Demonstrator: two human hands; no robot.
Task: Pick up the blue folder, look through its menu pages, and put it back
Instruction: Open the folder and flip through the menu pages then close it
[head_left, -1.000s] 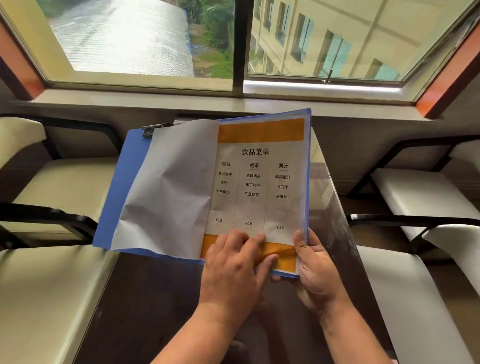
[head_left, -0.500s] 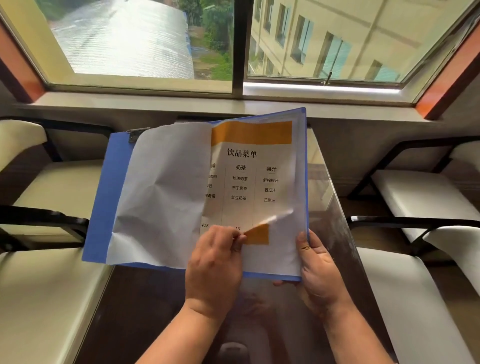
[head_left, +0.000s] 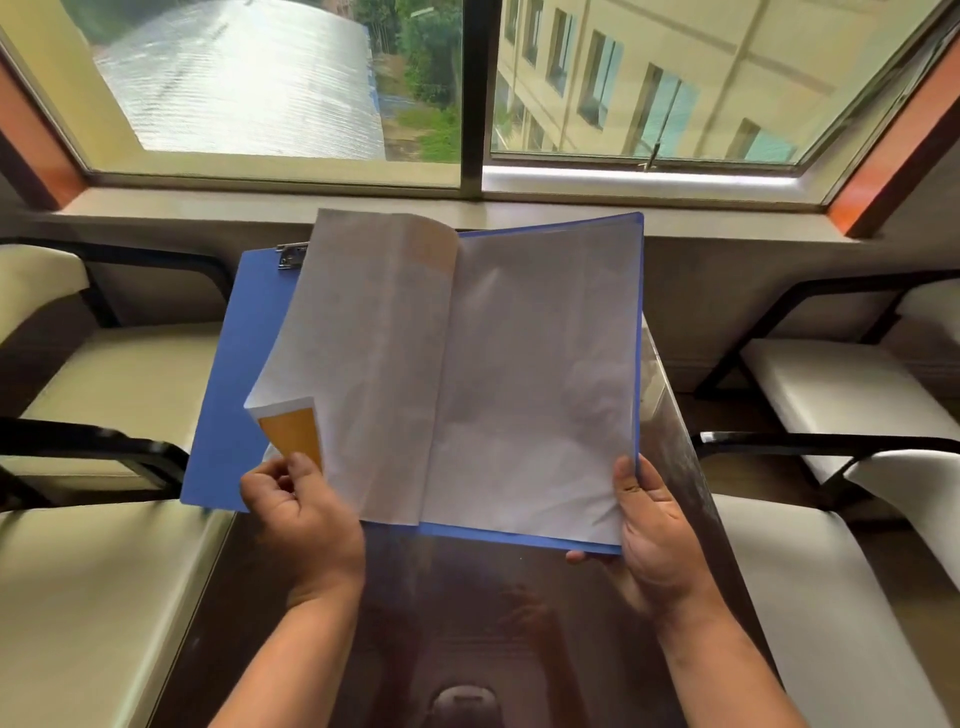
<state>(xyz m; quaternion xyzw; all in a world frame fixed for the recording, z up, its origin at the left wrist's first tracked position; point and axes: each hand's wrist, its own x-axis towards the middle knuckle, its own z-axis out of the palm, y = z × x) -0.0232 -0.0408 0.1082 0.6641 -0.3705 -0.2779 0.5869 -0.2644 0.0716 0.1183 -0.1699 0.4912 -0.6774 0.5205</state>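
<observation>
The blue folder (head_left: 228, 395) is held open above the dark glass table (head_left: 467, 597), its metal clip (head_left: 292, 255) at the top left. White pages fill it: a turned menu page (head_left: 363, 364) lies leftwards with its blank back up, and an orange-printed corner curls at its lower left. A blank sheet (head_left: 535, 384) covers the right half. My left hand (head_left: 304, 519) pinches the curled orange corner of the turned page. My right hand (head_left: 657, 540) grips the folder's lower right corner, thumb on the sheet.
Cream-cushioned chairs with black armrests (head_left: 93, 447) stand left and right (head_left: 841, 395) of the narrow table. A window sill (head_left: 467, 208) and large window lie just beyond the folder. A small dark rounded object (head_left: 465, 701) sits at the table's near edge.
My left hand has lifted the printed drinks menu page and swept it from right to left. The printed face is now turned under, and a blank sheet shows on the right.
</observation>
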